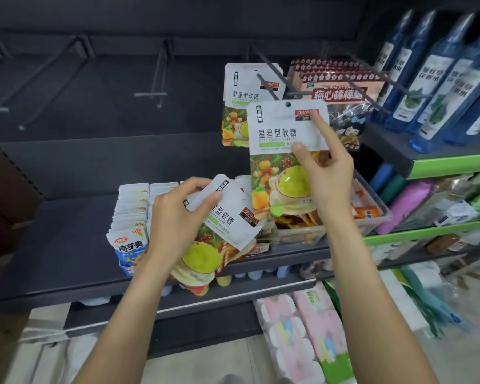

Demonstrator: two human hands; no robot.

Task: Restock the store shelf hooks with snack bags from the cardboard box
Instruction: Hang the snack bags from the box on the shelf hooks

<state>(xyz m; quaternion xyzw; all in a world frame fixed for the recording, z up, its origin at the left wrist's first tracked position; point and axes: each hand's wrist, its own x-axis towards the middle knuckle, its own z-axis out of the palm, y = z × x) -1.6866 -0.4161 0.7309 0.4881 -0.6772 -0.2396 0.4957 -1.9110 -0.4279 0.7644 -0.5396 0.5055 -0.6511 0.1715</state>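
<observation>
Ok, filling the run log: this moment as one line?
right hand: holds raised gummy bag | left hand: grips spare bags | hook: one bag hung

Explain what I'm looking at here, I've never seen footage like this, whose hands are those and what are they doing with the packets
There is no machine here: the single picture comes from a camera worn on a person's head, looking forward and down, so the two arms reaching in from below are the wearer's own. The right hand pinches one white gummy bag and holds it up near a dark metal shelf hook, where a matching hung bag already sits. The left hand grips a small stack of the same bags, waiting their turn. On the dark shelf below stand rows of blue and white snack packets and a clear plastic bin. Blue bottles line the shelves at right.
</observation>
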